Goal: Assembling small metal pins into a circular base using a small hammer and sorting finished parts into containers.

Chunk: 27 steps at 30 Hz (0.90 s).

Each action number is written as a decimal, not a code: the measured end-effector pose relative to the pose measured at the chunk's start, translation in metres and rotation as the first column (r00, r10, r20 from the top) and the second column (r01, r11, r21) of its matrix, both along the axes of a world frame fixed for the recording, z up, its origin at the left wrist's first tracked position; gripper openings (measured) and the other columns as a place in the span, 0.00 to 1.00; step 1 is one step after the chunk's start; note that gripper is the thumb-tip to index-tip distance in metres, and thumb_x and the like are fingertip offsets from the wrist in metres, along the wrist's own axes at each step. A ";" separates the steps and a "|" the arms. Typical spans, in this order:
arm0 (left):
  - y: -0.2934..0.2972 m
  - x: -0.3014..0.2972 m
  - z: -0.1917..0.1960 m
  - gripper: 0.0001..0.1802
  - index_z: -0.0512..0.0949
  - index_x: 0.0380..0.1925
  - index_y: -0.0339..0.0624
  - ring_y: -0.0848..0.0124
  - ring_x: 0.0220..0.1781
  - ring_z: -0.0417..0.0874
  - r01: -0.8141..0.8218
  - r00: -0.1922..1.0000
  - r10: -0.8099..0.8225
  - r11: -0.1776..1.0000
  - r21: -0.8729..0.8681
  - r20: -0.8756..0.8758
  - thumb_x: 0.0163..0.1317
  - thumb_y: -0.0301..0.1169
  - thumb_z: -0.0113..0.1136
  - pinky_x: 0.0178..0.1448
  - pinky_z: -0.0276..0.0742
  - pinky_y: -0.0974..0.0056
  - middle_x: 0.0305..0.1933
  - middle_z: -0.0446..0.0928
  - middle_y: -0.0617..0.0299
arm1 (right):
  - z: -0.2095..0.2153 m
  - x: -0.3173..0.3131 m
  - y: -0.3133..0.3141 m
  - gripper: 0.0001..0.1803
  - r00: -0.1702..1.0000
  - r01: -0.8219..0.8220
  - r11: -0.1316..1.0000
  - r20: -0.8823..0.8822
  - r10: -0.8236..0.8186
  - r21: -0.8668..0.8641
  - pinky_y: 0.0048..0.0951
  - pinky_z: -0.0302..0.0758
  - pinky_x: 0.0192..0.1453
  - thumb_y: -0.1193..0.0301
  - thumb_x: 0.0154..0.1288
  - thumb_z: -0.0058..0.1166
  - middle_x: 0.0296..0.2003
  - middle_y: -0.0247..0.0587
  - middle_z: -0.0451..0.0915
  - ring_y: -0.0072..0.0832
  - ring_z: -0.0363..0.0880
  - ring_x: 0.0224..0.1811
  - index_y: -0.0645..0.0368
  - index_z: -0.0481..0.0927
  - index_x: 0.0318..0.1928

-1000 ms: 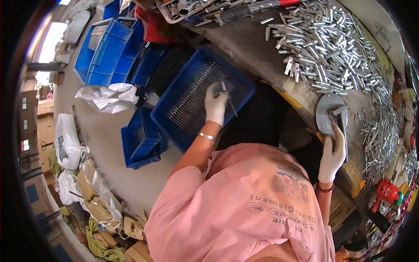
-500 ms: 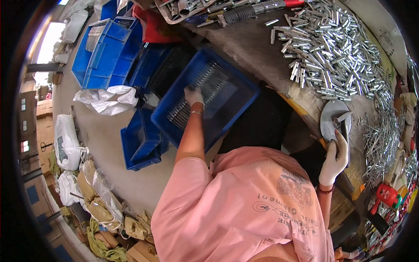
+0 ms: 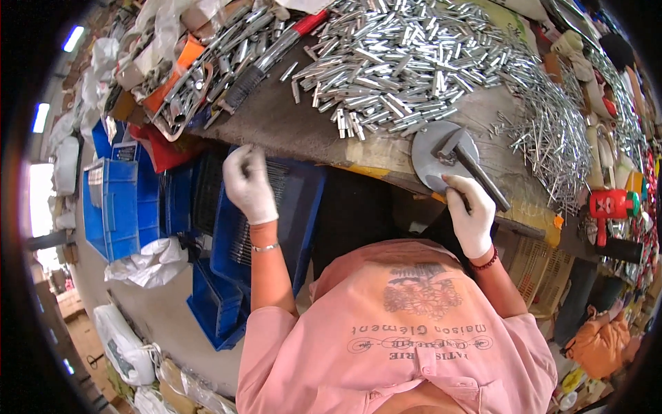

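Note:
My left hand [image 3: 249,183], in a white glove, is raised over the far end of a deep blue bin [image 3: 307,221], beside the bench edge. Its fingers are curled in; whatever they may hold is hidden. Rows of thin metal rods [image 3: 241,245] lie in the bin below. My right hand [image 3: 470,215], also gloved, is at the near rim of a round grey metal disc [image 3: 429,160] on the bench. Its fingers are loosely bent, thumb and forefinger apart, with nothing seen between them. A hammer [image 3: 483,181] lies across the disc, its dark handle just beyond my right hand.
A large heap of short metal tubes [image 3: 407,62] covers the far bench, with thin metal pins [image 3: 552,131] at its right. Tools, including a red-handled one [image 3: 309,23], lie far left. Blue bins [image 3: 110,207] stand on the floor at left. A red toy-like object [image 3: 607,205] sits right.
My left hand has come up out of the blue bin to the bench edge. My view has swung toward the bench. My right hand stays by the disc and hammer.

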<state>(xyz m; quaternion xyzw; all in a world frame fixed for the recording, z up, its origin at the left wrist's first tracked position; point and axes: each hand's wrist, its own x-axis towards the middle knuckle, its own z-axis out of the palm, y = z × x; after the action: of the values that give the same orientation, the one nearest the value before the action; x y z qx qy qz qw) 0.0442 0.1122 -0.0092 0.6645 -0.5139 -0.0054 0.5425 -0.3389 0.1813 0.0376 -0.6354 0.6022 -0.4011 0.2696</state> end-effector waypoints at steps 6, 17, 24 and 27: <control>-0.035 -0.095 0.047 0.29 0.82 0.63 0.44 0.66 0.34 0.85 0.288 0.924 -0.358 0.883 0.371 0.135 0.63 0.35 0.80 0.42 0.81 0.59 0.34 0.85 0.59 | 0.006 -0.001 -0.002 0.10 0.994 -0.098 0.980 -0.057 0.089 -0.174 0.38 0.84 0.48 0.80 0.66 0.66 0.39 0.47 0.88 0.46 0.89 0.42 0.58 0.89 0.47; -0.050 -0.088 0.026 0.28 0.74 0.68 0.36 0.80 0.37 0.80 0.456 0.864 -0.357 0.855 0.249 -0.355 0.70 0.23 0.72 0.42 0.76 0.73 0.40 0.83 0.63 | 0.016 -0.111 -0.034 0.04 0.751 0.223 0.900 -0.523 -0.403 -0.374 0.38 0.83 0.42 0.73 0.64 0.69 0.36 0.38 0.82 0.41 0.87 0.39 0.51 0.88 0.39; -0.007 -0.151 0.068 0.20 0.82 0.57 0.41 0.80 0.37 0.80 0.697 0.702 -0.696 0.631 0.340 -0.148 0.67 0.20 0.71 0.41 0.77 0.70 0.37 0.82 0.65 | -0.005 -0.143 -0.098 0.04 0.507 0.055 0.975 -0.835 -0.215 -0.217 0.41 0.79 0.58 0.73 0.58 0.66 0.42 0.35 0.79 0.37 0.81 0.50 0.50 0.89 0.33; -0.010 -0.172 0.071 0.17 0.85 0.51 0.42 0.61 0.36 0.86 0.744 0.599 -0.801 0.561 0.363 0.011 0.61 0.20 0.71 0.44 0.83 0.58 0.37 0.85 0.57 | -0.002 -0.142 -0.108 0.02 0.491 -0.014 0.997 -0.869 -0.065 -0.082 0.42 0.80 0.55 0.73 0.59 0.65 0.41 0.37 0.79 0.38 0.82 0.49 0.51 0.87 0.33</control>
<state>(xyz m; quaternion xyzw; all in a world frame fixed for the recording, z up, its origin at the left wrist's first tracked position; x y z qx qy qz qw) -0.1277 0.1026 0.0618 0.4473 -0.7901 -0.2685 0.3217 -0.4807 0.0737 0.0357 -0.7520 0.6491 -0.0530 -0.1020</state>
